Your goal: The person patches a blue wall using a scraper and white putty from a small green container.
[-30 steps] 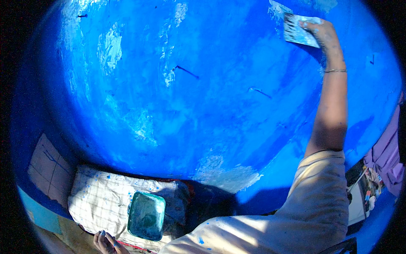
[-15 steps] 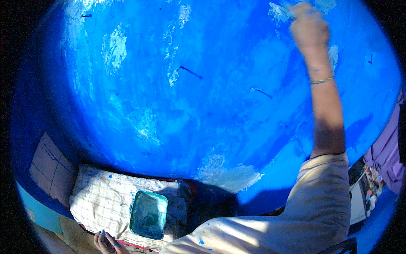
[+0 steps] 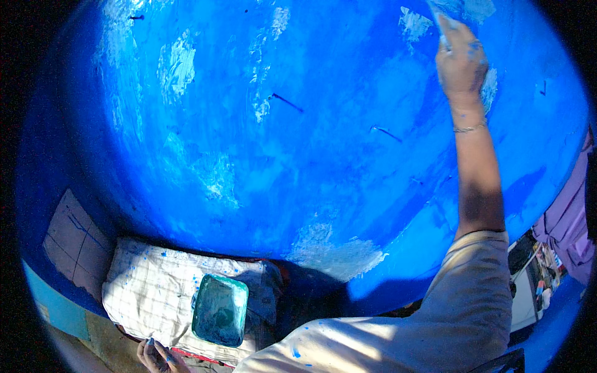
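Note:
High on the right, my right hand [image 3: 462, 62] is against a blue wall [image 3: 336, 180], arm stretched up and fingers closed. Pale patches of paint or filler lie beside its fingertips. Whatever it grips is too blurred to name. At the lower left edge, my left hand [image 3: 160, 358] has curled fingers with blue smears, partly cut off by the frame; what they hold, if anything, is hidden. Near it, a green rectangular plastic tub [image 3: 242, 311] with whitish-blue smears inside rests on a white checked cloth [image 3: 146, 292] spotted with blue.
Several nails, including one [image 3: 287, 102], stick out of the wall. A bare tiled patch [image 3: 74, 239] shows at the left. On the right hangs a purple cloth [image 3: 569, 217], above a white object [image 3: 527, 298] and assorted small things.
My right hand has moved slightly downward, with its index finger now more clearly visible along the wall. My left hand stays low by the cloth. The view has shifted a little.

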The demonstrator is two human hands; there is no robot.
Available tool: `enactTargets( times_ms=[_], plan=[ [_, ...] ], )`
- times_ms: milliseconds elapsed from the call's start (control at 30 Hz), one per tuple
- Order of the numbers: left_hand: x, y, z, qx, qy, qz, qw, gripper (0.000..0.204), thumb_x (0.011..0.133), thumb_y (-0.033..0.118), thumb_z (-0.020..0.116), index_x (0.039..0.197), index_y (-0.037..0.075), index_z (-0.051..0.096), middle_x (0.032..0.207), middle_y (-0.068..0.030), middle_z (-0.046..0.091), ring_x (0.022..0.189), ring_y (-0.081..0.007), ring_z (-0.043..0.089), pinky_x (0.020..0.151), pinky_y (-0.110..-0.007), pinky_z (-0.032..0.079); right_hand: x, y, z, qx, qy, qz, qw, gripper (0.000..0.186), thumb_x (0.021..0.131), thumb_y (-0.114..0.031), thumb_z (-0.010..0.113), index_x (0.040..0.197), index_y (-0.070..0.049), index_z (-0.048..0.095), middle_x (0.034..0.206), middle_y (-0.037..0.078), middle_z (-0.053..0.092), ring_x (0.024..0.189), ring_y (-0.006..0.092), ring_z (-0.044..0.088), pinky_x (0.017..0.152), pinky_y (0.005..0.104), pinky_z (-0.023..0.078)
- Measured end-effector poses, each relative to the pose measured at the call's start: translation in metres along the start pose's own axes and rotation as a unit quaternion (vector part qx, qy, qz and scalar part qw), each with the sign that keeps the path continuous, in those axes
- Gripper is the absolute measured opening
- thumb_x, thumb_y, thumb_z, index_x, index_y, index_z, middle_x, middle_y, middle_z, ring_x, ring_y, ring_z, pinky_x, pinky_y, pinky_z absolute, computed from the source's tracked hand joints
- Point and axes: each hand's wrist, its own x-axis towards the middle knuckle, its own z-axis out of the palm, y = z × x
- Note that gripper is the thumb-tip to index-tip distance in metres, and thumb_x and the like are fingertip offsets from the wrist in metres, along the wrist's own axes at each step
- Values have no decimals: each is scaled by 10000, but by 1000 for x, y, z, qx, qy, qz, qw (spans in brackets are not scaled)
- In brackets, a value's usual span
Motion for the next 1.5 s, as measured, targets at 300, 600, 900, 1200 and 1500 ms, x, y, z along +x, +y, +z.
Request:
enactTargets(
  times_ms=[300,600,900,1200,1500],
  plan=[
    [1,-8,-8,27,4,67,997,164,895,53,507,981,-81,546,1057,-142,491,922,-215,506,750,-301,452,-13,-20,-40,12,-236,-5,972,354,728,1,530,1033,-136,647,1003,90,618,845,316,600,742,397,504],
    [8,-7,3,-13,-22,37,999,154,894,54,516,988,-65,545,1058,-134,493,877,-187,511,703,-281,445,-6,-28,23,34,-54,-61,996,353,737,-14,558,1064,-132,623,1015,95,618,887,311,598,764,380,496],
    [8,-13,-11,37,11,114,993,136,880,11,511,983,-71,546,1029,-148,510,930,-234,513,822,-326,422,-1,-6,-10,62,-59,31,996,308,763,-28,566,1055,-106,626,988,121,605,865,312,590,727,389,493],
    [10,-1,-9,44,20,100,994,127,866,13,525,964,-63,548,989,-132,515,915,-226,512,808,-319,420,-13,-123,-92,433,-231,2,871,326,739,-11,560,1043,-99,636,887,146,600,793,342,591,668,409,488],
    [-13,-24,-11,208,-108,-27,972,944,663,309,762,1354,-48,228,1372,-241,251,1281,-355,242,1069,-420,184,-28,-267,-109,610,-338,-58,715,217,766,-50,552,971,-57,625,855,161,598,754,354,597,634,435,485]
  ],
)
